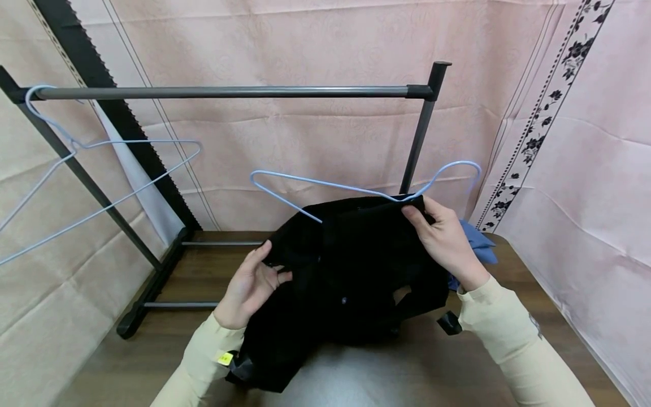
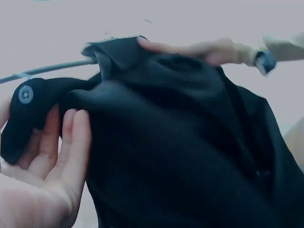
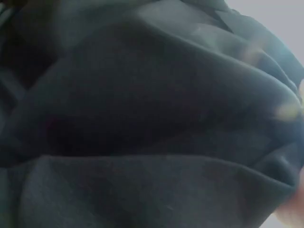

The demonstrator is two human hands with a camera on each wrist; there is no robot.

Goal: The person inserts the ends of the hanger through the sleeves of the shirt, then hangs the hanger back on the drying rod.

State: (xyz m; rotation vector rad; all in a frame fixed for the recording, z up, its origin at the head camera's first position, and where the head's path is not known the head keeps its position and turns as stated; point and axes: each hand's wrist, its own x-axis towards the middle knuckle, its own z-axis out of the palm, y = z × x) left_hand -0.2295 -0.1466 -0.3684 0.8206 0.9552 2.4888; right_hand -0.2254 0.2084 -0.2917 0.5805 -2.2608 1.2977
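A black buttoned shirt (image 1: 356, 265) hangs in folds between both hands above the table. My left hand (image 1: 251, 288) pinches its front edge, and in the left wrist view the fingers (image 2: 78, 137) lie behind a flap with a button (image 2: 26, 95). At the collar, my right hand (image 1: 442, 232) pinches the cloth just below the neck of a light blue hanger (image 1: 325, 181). One arm of this hanger sticks out to the left above the shirt, its lower end going behind the cloth; the hook points right. Dark folds of the shirt (image 3: 142, 104) fill most of the right wrist view.
A dark metal clothes rack (image 1: 244, 92) stands at the back on the brown wooden table (image 1: 218, 268). A second light blue hanger (image 1: 137, 141) hangs at its left end. Blue folded cloth (image 1: 478, 243) lies behind my right hand. Pink curtains (image 1: 305, 45) surround the table.
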